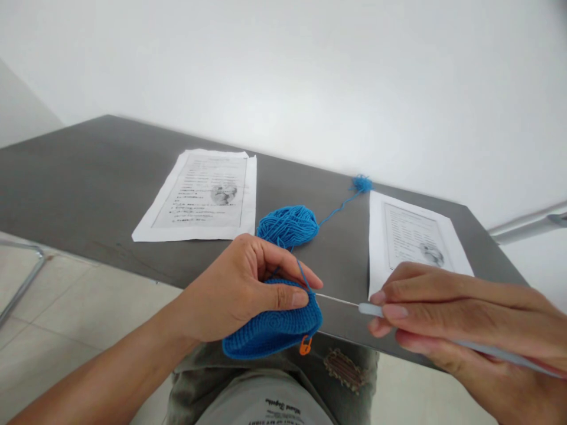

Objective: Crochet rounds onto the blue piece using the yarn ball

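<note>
My left hand (261, 277) pinches the upper edge of a blue crochet piece (274, 324), thumb on top, above my lap. An orange stitch marker (305, 345) hangs from its lower right edge. My right hand (443, 313) grips a crochet hook (371, 309) by its pale grey handle. The hook's thin metal shaft reaches left to the edge of the blue piece, beside my left fingertips; its tip is hidden in the stitches. A strand of blue yarn rises from that spot past my left index finger toward the blue yarn ball (290, 225) on the table.
A dark grey table (88, 177) stands against a white wall. One printed sheet (199, 195) lies left of the yarn ball, and another printed sheet (411, 236) lies to the right, partly behind my right hand. A small yarn tangle (362, 183) sits at the back edge, joined to the ball by a strand.
</note>
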### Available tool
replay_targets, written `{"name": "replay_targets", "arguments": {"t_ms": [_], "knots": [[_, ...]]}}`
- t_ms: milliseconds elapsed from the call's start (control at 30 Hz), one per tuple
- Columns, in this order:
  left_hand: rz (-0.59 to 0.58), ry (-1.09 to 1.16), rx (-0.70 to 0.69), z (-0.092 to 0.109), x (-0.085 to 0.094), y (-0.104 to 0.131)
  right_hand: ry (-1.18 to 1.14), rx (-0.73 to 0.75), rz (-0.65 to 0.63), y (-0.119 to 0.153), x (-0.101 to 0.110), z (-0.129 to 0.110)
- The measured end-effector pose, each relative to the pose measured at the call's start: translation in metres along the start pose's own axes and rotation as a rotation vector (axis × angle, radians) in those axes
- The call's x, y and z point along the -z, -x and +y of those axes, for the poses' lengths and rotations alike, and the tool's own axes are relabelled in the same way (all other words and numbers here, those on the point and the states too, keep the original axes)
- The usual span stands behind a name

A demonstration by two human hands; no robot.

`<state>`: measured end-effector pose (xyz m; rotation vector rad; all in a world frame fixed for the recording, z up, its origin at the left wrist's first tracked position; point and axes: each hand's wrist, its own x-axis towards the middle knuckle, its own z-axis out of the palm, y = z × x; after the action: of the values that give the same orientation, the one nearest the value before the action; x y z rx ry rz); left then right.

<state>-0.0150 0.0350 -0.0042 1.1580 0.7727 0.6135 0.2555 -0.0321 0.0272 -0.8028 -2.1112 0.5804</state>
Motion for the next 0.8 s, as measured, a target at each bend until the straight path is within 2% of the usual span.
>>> {"name": "replay_targets", "arguments": {"t_ms": [167,300,400,467,533,633,800], "knots": [[-0.034,-0.004,0.02,0.001,0.001,0.001,-0.181,-0.204,0.195,0.008,-0.013,0.004],[-0.035,0.042,0.01,-0.002,0.004,-0.001,-0.63,-0.416,0.341,0.011,-0.035,0.016],[0.031,0.075,-0.024,-0.007,0.002,-0.004,-0.953,-0.588,0.524,0.007,-0.061,0.022],[0.118,0.069,-0.067,-0.011,-0.004,-0.006,-1.088,-0.685,0.591,0.003,-0.08,0.023],[0.21,0.045,-0.109,-0.016,-0.011,-0.007,-1.095,-0.645,0.672,-0.001,-0.097,0.021],[0.238,0.114,-0.086,-0.023,-0.023,-0.007,-0.931,-0.53,0.798,-0.006,-0.113,0.017],[0.267,0.318,0.031,-0.029,-0.03,-0.003,-0.831,-0.53,0.875,-0.009,-0.116,0.012]]}}
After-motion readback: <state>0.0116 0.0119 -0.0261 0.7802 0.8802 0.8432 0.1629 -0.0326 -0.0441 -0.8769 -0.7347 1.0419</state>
